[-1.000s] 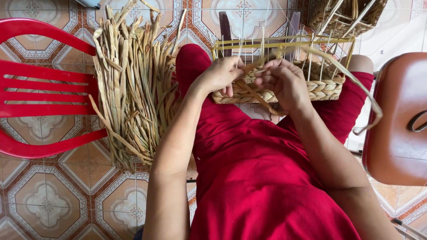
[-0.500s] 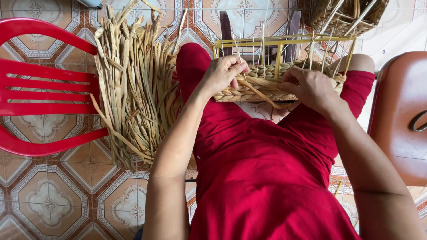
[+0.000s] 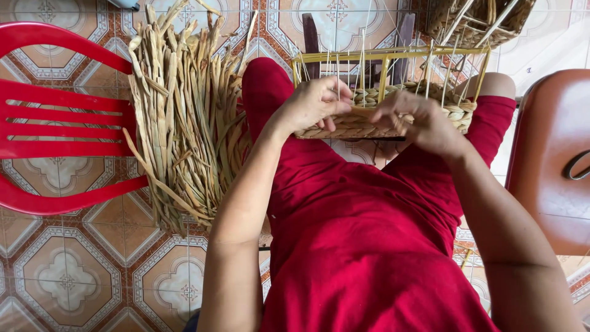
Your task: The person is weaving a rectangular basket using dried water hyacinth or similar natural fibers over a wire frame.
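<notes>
**Here, both hands at the half-woven basket**

We are sitting in red clothing with a half-woven basket (image 3: pixel 393 110) resting across our knees, its yellow wire frame (image 3: pixel 384 54) rising above the plaited straw rows. Our left hand (image 3: pixel 313 104) is curling its fingers (image 3: pixel 338 92) over the near rim of the weave, gripping it. Our right hand (image 3: pixel 418 120) is pressing against the woven wall beside it, fingers bent and pinching at the straw; what exactly they are clasping we cannot tell. A bundle of dried straw strands (image 3: pixel 184 110) is lying on the tiled floor (image 3: pixel 67 270) just left of our leg, against a red plastic chair (image 3: pixel 55 117). A brown chair (image 3: pixel 553 154) is standing at our right.
</notes>
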